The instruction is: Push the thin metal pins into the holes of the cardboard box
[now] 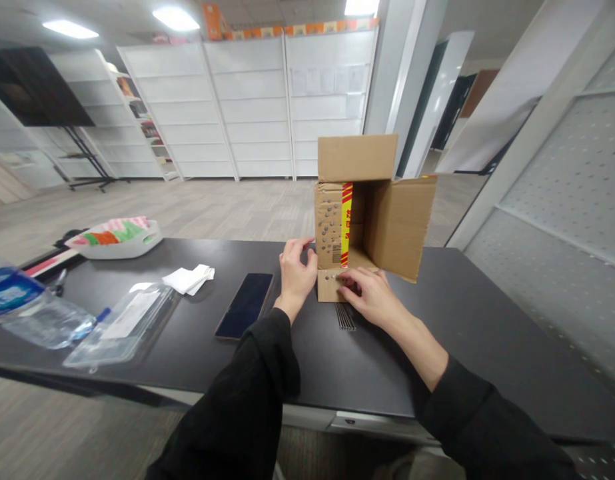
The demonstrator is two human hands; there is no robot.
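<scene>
A cardboard box (377,230) stands on the table with its opening facing me and its flaps spread. Its left flap (330,233) bears several small round grey spots, perhaps metal heads or holes, beside a strip of yellow-and-red tape (346,227). More spots line the lower flap (328,290). My right hand (370,293) is at that lower flap, fingers pinched together; whatever is between them is hidden. My left hand (297,270) is beside the box's left edge, fingers bent but apart, holding nothing visible. Below the lower flap lie several thin dark metal rods (345,317) side by side.
Left of my hands lie a dark phone (246,305), white papers (190,279) and a clear plastic case (124,323). A water bottle (37,307) and a white basket (120,248) with colourful packets are farther left. A perforated panel (562,200) rises at the right.
</scene>
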